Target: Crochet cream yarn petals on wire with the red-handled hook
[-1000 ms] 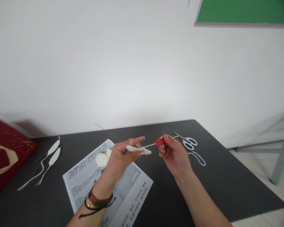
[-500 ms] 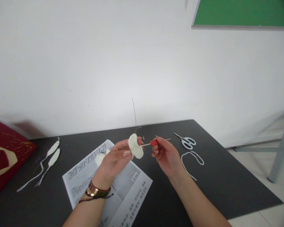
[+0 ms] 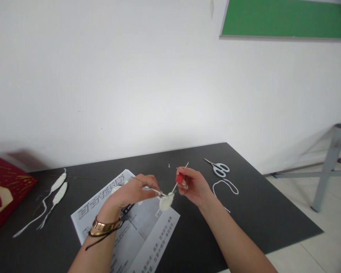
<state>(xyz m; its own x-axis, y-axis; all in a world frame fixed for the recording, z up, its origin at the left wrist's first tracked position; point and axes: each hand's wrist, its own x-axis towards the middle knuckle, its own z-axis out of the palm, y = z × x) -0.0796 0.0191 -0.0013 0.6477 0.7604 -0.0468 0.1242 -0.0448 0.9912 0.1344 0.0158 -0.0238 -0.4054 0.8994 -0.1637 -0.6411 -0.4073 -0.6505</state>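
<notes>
Left hand (image 3: 140, 190) grips a white crocheted piece (image 3: 166, 203) above the right edge of the paper (image 3: 150, 229). Right hand (image 3: 195, 186) grips a red-handled hook (image 3: 180, 178), tip at the piece. Scissors (image 3: 220, 170) lie near the right edge of the table (image 3: 267, 220).

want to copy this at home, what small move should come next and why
Probably ease the red-handled tool in the right hand gently into the white piece: its tip appears to meet the piece's upper edge, and the left hand pinches at that edge, which should help steady it.
</notes>
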